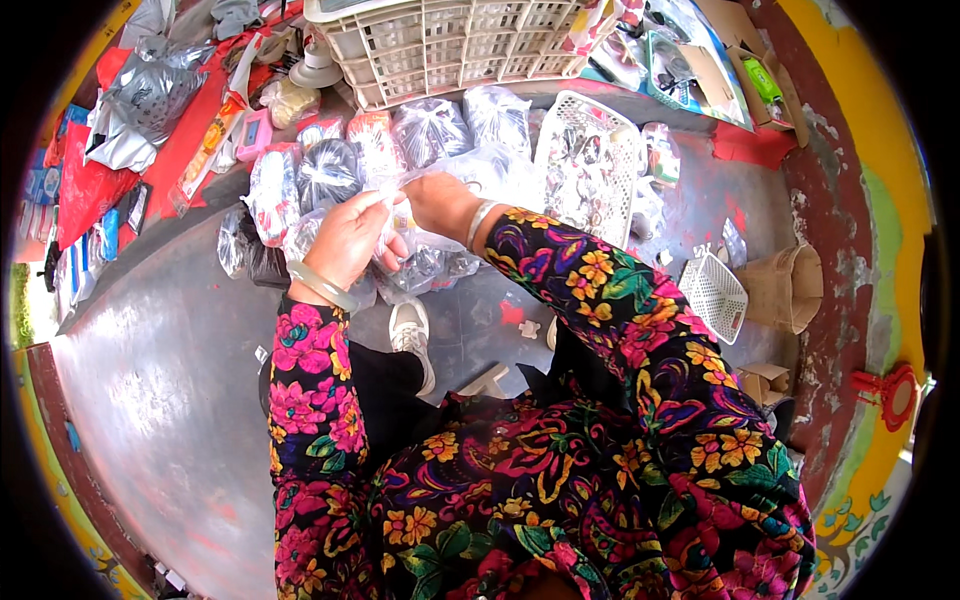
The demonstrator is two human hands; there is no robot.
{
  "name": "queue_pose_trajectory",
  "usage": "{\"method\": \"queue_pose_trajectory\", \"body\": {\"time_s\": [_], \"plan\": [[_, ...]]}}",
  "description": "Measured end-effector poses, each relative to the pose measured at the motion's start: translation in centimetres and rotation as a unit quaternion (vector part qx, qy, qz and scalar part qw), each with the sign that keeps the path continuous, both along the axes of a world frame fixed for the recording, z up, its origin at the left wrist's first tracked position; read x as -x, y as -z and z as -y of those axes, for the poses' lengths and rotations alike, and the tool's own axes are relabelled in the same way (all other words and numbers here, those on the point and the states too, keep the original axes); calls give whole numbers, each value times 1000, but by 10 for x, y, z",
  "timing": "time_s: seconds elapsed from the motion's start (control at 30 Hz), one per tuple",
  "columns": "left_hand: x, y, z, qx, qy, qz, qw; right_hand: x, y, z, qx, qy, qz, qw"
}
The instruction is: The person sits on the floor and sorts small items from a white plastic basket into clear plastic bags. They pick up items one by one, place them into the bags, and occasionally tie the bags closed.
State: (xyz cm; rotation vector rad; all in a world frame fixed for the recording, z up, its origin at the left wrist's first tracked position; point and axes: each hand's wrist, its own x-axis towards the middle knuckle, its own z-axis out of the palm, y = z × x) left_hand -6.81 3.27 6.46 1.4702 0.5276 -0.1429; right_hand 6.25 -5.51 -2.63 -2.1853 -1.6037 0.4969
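Observation:
Both hands meet over a cluster of filled clear plastic bags on the floor. My left hand [348, 238], with a pale bangle at its wrist, is closed with thumb and fingers pinching a whitish piece of thin plastic. Close against it, my right hand [440, 205] is bent inward with its fingers closed at the same plastic; its fingertips are mostly hidden. Loose film of a clear plastic bag [492, 168] spreads beyond the right hand and seems to be what both grip. Around them lie a bag with dark contents [329, 172] and a bag with red and white contents [272, 195].
A large cream plastic crate [450, 50] stands at the far side. Right of the bags is a white perforated basket [590, 165] of small items. A smaller white basket [714, 293] and an open cardboard box [786, 288] sit farther right. Grey plastic packages [148, 100] lie far left.

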Motion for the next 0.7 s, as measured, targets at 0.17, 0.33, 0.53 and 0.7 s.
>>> {"method": "queue_pose_trajectory", "body": {"time_s": [0.17, 0.33, 0.53, 0.7], "plan": [[5, -2, -8, -11, -9, 0, 1000, 0, -22, 1, 64, -31, 36, 997], [10, -5, -8, -23, -21, -16, 999, -43, -118, 41, 15, -94, -302, 949], [-1, -8, -3, -20, 0, 1, 1000, -178, -45, 130, -135, 269, -267, 915], [1, -9, -5, -10, -25, 0, 1000, -187, 41, 167, 167, 273, 25, 947]]}}
